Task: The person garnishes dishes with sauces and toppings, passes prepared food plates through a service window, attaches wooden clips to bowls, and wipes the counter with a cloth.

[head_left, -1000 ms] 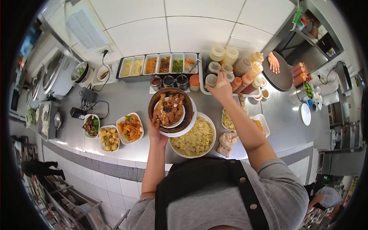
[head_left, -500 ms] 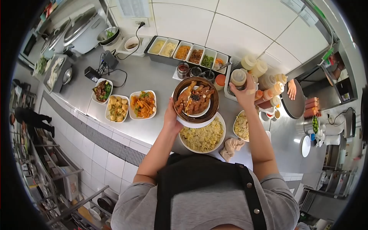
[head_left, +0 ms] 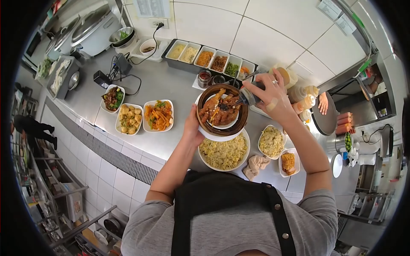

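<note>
My left hand (head_left: 193, 129) is closed on the rim of a white plate (head_left: 213, 137) that carries a round bamboo steamer (head_left: 244, 119). Inside the steamer, a small dish holds reddish-brown braised pieces that look like chicken feet (head_left: 211, 112), with a dark topping. A squeeze bottle (head_left: 251, 95) with dark contents is gripped in my right hand (head_left: 273, 94), tilted so its nozzle points down at the food. Below the plate stands a large bowl of fried rice (head_left: 223, 152). A smaller dish of fried rice (head_left: 272, 141) lies to the right.
Three filled dishes, including one of orange vegetables (head_left: 158, 116), stand left. Topping tubs (head_left: 205, 57) and sauce jars (head_left: 204, 78) line the back. Right are more squeeze bottles (head_left: 304, 103), a crumpled cloth (head_left: 256, 165), a dish of golden pieces (head_left: 289, 163) and another person's hand (head_left: 323, 103).
My right hand has moved left from the bottle tray, bringing a squeeze bottle tilted over the steamer. My left hand still holds the plate and steamer, slightly shifted.
</note>
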### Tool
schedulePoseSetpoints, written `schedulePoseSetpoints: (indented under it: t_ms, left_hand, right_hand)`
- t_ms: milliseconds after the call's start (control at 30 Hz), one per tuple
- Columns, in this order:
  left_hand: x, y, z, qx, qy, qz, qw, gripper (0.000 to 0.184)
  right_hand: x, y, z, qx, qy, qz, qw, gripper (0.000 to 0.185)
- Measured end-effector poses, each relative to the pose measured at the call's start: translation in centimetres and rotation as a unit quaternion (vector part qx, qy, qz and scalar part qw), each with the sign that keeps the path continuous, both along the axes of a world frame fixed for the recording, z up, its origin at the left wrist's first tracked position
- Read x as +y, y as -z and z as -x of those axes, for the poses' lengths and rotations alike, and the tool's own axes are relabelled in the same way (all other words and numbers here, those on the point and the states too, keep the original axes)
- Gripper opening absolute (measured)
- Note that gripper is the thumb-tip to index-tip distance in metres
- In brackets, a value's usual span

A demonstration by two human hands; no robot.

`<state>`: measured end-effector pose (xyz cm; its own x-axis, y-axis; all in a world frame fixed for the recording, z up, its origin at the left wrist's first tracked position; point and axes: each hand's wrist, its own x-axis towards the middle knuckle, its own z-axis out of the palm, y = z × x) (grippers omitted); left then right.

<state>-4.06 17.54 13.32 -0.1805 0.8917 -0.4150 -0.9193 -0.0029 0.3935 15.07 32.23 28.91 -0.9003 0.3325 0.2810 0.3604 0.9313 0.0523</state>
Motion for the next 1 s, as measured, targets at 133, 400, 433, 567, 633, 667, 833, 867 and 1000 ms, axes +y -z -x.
schedulePoseSetpoints:
  t_ms: [133,400,433,567,633,667,833,867,1000]
  left_hand:
    - [0.1,-0.4,-0.3,0.012,0.005,0.012,1.000,0.048]
    - [0.2,-2.3,-0.6,0.021,0.028,0.041,0.999,0.051]
    - [0.2,-1.9,-0.6,0.016,0.029,0.032,0.999,0.052]
    - [0.8,-0.5,-0.6,0.008,0.027,0.017,0.999,0.053]
    - [1.1,-1.2,-0.9,0.012,0.021,0.024,0.999,0.053]
    - [1.1,-1.8,-1.1,0.015,0.018,0.029,0.999,0.053]
    - [1.2,-2.2,-1.5,0.006,0.010,0.078,0.997,0.054]
    - [1.2,-2.1,-1.5,0.014,0.009,0.087,0.996,0.055]
    - [0.9,-1.2,-1.4,0.040,0.013,0.056,0.998,0.055]
  right_hand:
    - [0.3,-0.2,1.9,0.006,-0.027,-0.033,0.999,0.061]
    - [0.6,0.5,1.5,0.027,-0.057,-0.051,0.997,0.065]
    - [0.6,0.5,0.9,0.021,-0.048,-0.041,0.998,0.064]
    - [0.6,0.3,-0.9,0.054,0.019,0.118,0.991,0.060]
    - [0.5,0.6,-1.4,0.142,0.038,0.223,0.964,0.058]
    - [0.5,0.8,-1.8,0.186,0.047,0.273,0.943,0.057]
    - [3.5,5.8,-4.2,0.347,0.124,0.351,0.861,0.058]
    - [4.1,7.8,-4.7,0.377,0.136,0.347,0.848,0.057]
    - [3.9,12.7,-4.7,0.373,0.262,0.274,0.847,0.058]
